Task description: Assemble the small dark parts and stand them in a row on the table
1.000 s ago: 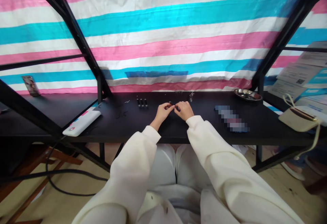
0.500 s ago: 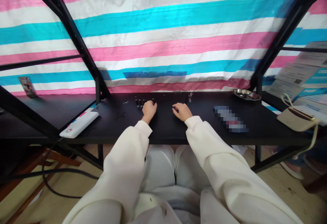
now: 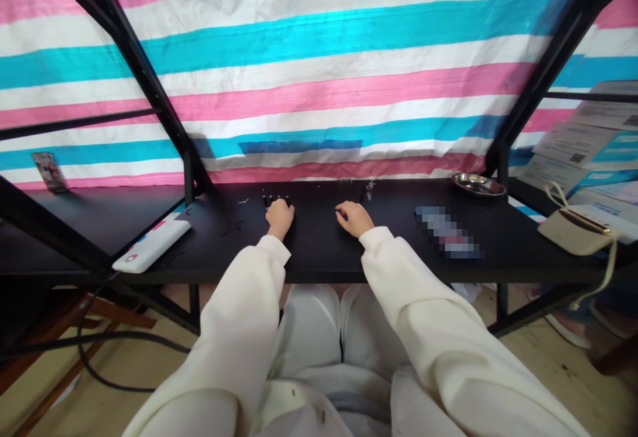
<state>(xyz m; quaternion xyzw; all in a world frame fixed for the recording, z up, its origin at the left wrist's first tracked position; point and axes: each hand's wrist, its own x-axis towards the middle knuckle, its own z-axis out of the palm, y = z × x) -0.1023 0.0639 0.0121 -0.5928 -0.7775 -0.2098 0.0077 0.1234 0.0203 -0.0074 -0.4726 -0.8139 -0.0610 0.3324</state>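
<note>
My left hand (image 3: 280, 216) rests on the black table with its fingers curled together. It is against a row of several small dark cylindrical pieces (image 3: 271, 199) with pale ends, and covers their near parts. Which piece its fingers touch is hidden. My right hand (image 3: 355, 218) lies to the right, fingers bent and thumb drawn in. Something small and dark shows at its fingertips, too small to name. Tiny clear and white bits (image 3: 369, 190) lie beyond it, and a row of little pale pieces (image 3: 345, 180) lies near the table's back edge.
A white power bank-like case (image 3: 152, 246) lies at left. On the right are a blurred-out packet (image 3: 448, 232), a round metal dish (image 3: 478, 184) and a beige bag (image 3: 573, 230). Black frame posts (image 3: 144, 72) rise before a striped sheet (image 3: 323, 45).
My left hand has shifted left, closer to the row. The rightmost pale-ended piece now sits nearer the others. My right hand stays almost in place.
</note>
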